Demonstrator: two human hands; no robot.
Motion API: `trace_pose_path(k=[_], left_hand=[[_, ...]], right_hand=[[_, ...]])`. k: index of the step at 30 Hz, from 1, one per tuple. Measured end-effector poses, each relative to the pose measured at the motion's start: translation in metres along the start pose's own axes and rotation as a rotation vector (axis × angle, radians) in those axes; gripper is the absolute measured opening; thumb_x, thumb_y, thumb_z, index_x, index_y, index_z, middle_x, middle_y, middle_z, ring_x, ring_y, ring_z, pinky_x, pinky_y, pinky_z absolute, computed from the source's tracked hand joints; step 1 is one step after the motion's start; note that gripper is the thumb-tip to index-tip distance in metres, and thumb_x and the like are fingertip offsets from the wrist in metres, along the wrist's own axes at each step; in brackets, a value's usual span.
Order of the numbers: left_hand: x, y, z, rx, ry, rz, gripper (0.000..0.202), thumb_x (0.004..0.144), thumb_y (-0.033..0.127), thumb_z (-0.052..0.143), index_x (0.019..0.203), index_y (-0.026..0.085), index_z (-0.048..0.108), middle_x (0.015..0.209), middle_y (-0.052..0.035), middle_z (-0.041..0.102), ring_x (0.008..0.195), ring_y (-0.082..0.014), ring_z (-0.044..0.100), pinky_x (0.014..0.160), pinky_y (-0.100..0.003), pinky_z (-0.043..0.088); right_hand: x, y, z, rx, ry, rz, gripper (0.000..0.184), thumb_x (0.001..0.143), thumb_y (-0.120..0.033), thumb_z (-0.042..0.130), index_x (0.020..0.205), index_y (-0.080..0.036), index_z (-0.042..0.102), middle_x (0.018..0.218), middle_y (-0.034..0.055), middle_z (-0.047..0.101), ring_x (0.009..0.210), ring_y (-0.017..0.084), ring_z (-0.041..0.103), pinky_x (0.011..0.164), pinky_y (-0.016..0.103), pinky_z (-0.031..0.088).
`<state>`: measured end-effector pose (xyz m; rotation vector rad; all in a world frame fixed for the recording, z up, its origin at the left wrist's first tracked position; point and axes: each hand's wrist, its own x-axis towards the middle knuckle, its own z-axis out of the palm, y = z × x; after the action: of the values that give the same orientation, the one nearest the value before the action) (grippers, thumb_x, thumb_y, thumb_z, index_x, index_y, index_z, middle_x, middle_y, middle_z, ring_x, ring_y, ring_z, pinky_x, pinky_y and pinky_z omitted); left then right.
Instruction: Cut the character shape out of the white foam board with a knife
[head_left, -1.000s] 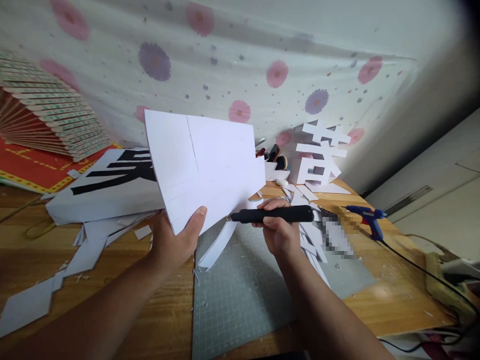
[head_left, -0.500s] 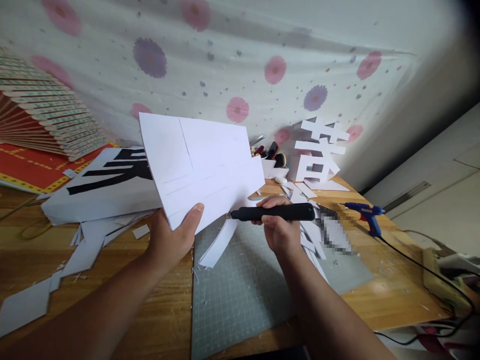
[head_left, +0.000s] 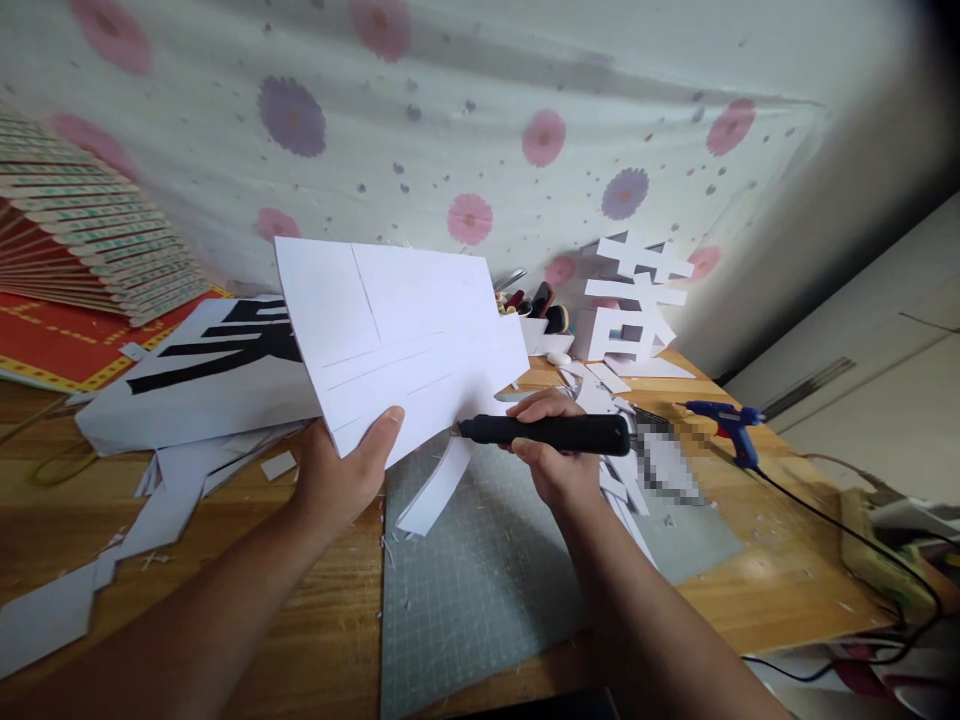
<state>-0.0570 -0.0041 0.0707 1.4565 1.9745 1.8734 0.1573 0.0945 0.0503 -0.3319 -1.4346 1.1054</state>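
Observation:
My left hand (head_left: 349, 480) is closed on the lower left edge of a white board (head_left: 405, 330), thumb on the near face. The board is held up at a tilt and bears thin drawn lines. My right hand (head_left: 559, 455) grips a thick black pen-shaped cutter (head_left: 555, 433), its tip pointing left at the board's lower edge. Below that tip a narrow white strip (head_left: 435, 490) hangs down over the green cutting mat (head_left: 480, 590); whether it is still joined to the board I cannot tell.
A blue glue gun (head_left: 731, 428) with a black cord lies at right. White paper characters (head_left: 637, 300) stand behind. Board scraps (head_left: 161, 515) litter both sides. A white piece with black strokes (head_left: 202, 390) and a folding fan (head_left: 97, 220) are at left.
The cutter has tilted slightly, its rear end lower, with its tip still at the board's lower edge. The whole view has shifted a little; the left hand's hold looks the same.

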Motion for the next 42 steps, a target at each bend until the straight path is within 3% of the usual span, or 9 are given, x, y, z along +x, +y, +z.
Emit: trace_pose_path(k=[6,10,13,20,22,26,28,35,42], left_hand=[[0.002,0.000,0.000,-0.006,0.003,-0.031,0.018,0.075,0.045,0.074,0.083,0.029,0.076,0.090,-0.0048,0.085,0.092,-0.0352,0.083,0.085,-0.048,0.071],[0.005,-0.001,0.002,-0.114,-0.031,-0.103,0.015,0.076,0.043,0.073,0.077,0.028,0.075,0.078,-0.0030,0.082,0.079,-0.0315,0.081,0.070,-0.041,0.072],[0.006,-0.004,0.005,-0.222,-0.064,-0.202,0.017,0.079,0.043,0.072,0.079,0.026,0.076,0.075,-0.0041,0.080,0.071,-0.0294,0.079,0.060,-0.039,0.071],[0.006,-0.008,0.011,-0.390,-0.023,-0.338,0.025,0.077,0.044,0.075,0.092,0.024,0.076,0.098,-0.0093,0.082,0.076,-0.0313,0.078,0.052,-0.042,0.069],[0.006,-0.010,0.013,-0.368,0.004,-0.342,0.026,0.078,0.045,0.074,0.093,0.025,0.075,0.098,-0.0094,0.082,0.082,-0.0334,0.079,0.058,-0.046,0.071],[0.005,-0.011,0.010,-0.202,0.054,-0.208,0.022,0.077,0.047,0.073,0.088,0.027,0.074,0.098,-0.0076,0.083,0.110,-0.0389,0.078,0.101,-0.059,0.066],[0.003,-0.010,0.007,-0.124,0.036,-0.108,0.020,0.079,0.047,0.074,0.088,0.029,0.075,0.097,-0.0053,0.084,0.114,-0.0383,0.077,0.110,-0.059,0.061],[-0.005,-0.007,0.002,-0.081,0.017,0.127,0.016,0.086,0.040,0.072,0.097,0.028,0.074,0.102,-0.0039,0.085,0.098,-0.0333,0.082,0.093,-0.050,0.071],[-0.007,-0.009,0.001,-0.061,0.043,0.196,0.024,0.086,0.039,0.074,0.106,0.026,0.073,0.107,-0.0059,0.084,0.101,-0.0321,0.081,0.095,-0.049,0.069]], right_hand=[[0.002,-0.006,0.000,-0.071,-0.017,-0.061,0.016,0.073,-0.026,0.088,0.086,-0.030,0.079,0.090,0.0020,0.076,0.083,0.023,0.070,0.073,0.041,0.061],[0.001,-0.008,-0.002,-0.123,-0.042,-0.120,0.015,0.076,-0.029,0.088,0.088,-0.030,0.079,0.091,0.0021,0.077,0.084,0.023,0.070,0.079,0.043,0.061],[0.000,-0.008,-0.002,-0.086,-0.068,-0.104,0.016,0.077,-0.029,0.088,0.090,-0.030,0.079,0.092,0.0025,0.076,0.084,0.023,0.069,0.074,0.041,0.062],[-0.003,-0.008,0.001,0.079,-0.018,0.034,0.021,0.078,-0.033,0.092,0.090,-0.027,0.076,0.095,0.0017,0.074,0.064,0.015,0.066,0.053,0.031,0.057],[-0.005,-0.008,0.003,0.109,-0.039,0.015,0.021,0.080,-0.034,0.092,0.091,-0.028,0.076,0.094,0.0014,0.074,0.060,0.014,0.065,0.050,0.029,0.055],[-0.009,-0.011,0.008,-0.025,-0.089,-0.101,0.020,0.083,-0.034,0.091,0.096,-0.029,0.076,0.094,0.0029,0.074,0.074,0.019,0.071,0.059,0.033,0.060],[-0.010,-0.015,0.010,-0.105,-0.105,-0.172,0.020,0.085,-0.037,0.089,0.096,-0.028,0.074,0.093,0.0031,0.074,0.079,0.021,0.073,0.066,0.037,0.062],[-0.007,-0.036,0.011,-0.301,-0.179,-0.319,0.017,0.087,-0.030,0.083,0.099,-0.029,0.071,0.095,0.0031,0.075,0.083,0.021,0.073,0.074,0.039,0.062],[-0.005,-0.037,0.008,-0.309,-0.174,-0.330,0.017,0.086,-0.030,0.083,0.098,-0.029,0.071,0.094,0.0025,0.076,0.083,0.021,0.074,0.074,0.037,0.063]])
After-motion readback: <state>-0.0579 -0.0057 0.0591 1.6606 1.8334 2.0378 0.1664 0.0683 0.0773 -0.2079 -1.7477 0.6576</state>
